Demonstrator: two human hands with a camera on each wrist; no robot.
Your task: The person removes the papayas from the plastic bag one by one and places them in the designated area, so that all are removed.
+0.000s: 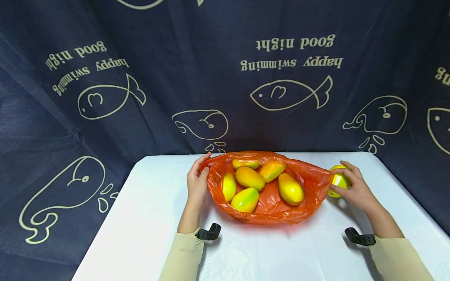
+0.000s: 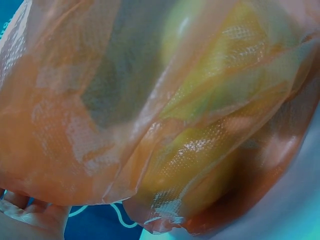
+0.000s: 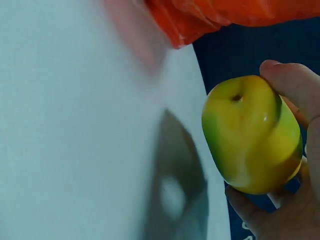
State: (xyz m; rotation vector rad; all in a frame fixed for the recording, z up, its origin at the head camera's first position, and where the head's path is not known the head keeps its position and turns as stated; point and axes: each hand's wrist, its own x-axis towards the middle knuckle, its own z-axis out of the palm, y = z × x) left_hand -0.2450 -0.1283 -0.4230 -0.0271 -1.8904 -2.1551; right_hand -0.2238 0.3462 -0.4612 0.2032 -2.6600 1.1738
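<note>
A red-orange plastic bag [image 1: 274, 212] lies open-mouthed on the table with several yellow-green mangoes [image 1: 249, 178] inside. My left hand [image 1: 197, 181] grips the bag's left rim between thumb and fingers. In the left wrist view, the bag's thin wall [image 2: 65, 150] covers most of the picture and mangoes show blurred through it. Just beyond the bag's right corner, my right hand [image 1: 358, 191] holds one mango [image 3: 252, 135]. Thumb and fingers go round its sides in the right wrist view, and its stem-end dimple shows. A gap separates this mango from the bag there.
A white-covered table [image 1: 147, 218] carries the bag. Dark blue cloth [image 1: 211, 78] with fish drawings and lettering hangs behind it and at the sides. Black bands [image 1: 209, 232] sit at both wrists, by the beige sleeves [image 1: 184, 253].
</note>
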